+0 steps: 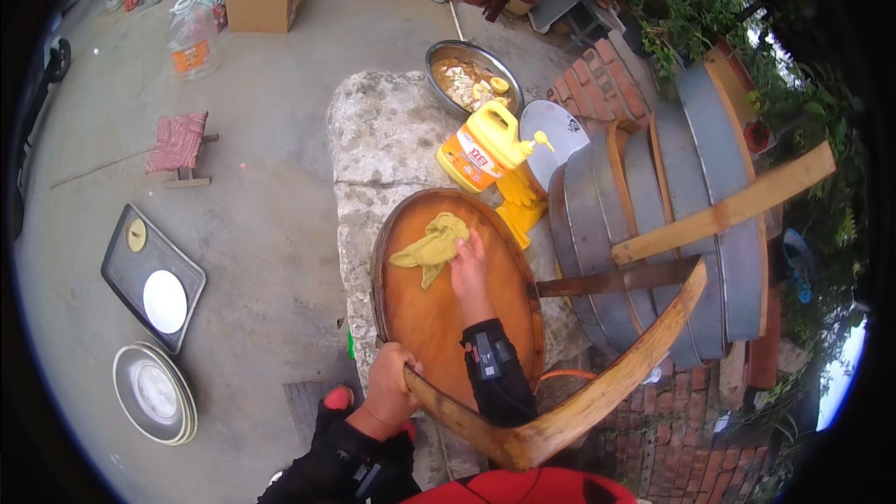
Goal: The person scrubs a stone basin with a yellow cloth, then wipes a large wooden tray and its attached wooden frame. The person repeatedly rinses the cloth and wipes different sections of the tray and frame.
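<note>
A round wooden lid (413,315) with a raised rim lies tilted over the edge of a stone slab (357,154). My right hand (470,262) holds a yellow-green cloth (437,241) against its upper part. Below, my left hand (392,378) grips the end of a bent wooden handle (532,441) that crosses in front of me. Beyond the lid stand a yellow detergent jug (476,147) with a pump and a metal basin (428,77) holding brownish liquid and pale pieces. Yellow rubber gloves (521,206) lie beside the jug, near a white bowl (549,136).
Large stacked metal steamer tiers (672,189) with wooden strips stand at the right, by brickwork (672,420). On the concrete at the left are a tray (140,245) with a white plate (165,301), stacked round pans (154,392) and a small stool (178,143). Cardboard boxes (255,3) stand farther back.
</note>
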The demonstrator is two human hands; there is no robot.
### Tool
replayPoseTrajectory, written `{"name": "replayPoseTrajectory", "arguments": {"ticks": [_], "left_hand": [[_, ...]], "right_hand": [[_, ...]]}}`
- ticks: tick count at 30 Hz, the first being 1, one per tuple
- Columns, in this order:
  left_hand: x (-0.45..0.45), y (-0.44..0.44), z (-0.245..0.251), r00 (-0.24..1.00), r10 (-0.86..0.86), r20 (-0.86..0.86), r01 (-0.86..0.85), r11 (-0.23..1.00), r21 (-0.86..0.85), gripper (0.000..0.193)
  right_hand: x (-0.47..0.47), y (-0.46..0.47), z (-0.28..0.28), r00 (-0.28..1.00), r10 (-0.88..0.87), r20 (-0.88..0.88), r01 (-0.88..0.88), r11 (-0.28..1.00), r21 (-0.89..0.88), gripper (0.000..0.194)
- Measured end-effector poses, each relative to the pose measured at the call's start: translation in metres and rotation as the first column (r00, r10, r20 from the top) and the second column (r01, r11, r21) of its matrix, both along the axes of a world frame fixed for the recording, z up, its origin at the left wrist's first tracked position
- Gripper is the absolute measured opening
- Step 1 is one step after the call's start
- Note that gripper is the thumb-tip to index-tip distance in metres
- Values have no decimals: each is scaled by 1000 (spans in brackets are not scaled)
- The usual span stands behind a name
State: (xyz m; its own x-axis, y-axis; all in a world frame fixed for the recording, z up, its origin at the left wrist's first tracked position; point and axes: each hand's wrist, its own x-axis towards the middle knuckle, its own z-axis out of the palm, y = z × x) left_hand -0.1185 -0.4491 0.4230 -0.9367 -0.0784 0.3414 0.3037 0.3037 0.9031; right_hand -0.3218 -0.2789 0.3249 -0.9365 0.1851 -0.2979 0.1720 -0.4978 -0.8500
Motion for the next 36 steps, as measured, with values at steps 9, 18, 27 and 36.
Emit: {"name": "replayPoseTrajectory", "arguments": {"ticks": [9, 18, 27, 36], "left_hand": [[4, -2, 11, 1000, 21, 16, -22, 998, 66, 45], [-3, -2, 14, 998, 69, 0, -69, 994, 86, 19], [0, -9, 17, 994, -78, 73, 72, 995, 73, 38], [-5, -35, 0, 919, -373, 127, 381, 924, -42, 52]], "right_hand": [[-70, -11, -36, 997, 67, 23, -24, 17, 1000, 55], [-12, -70, -27, 879, 478, -12, -27, 75, 997, 32], [138, -15, 5, 615, 683, 394, -660, 174, 731, 25], [304, 18, 15, 725, 516, 456, -549, 33, 835, 38]]}}
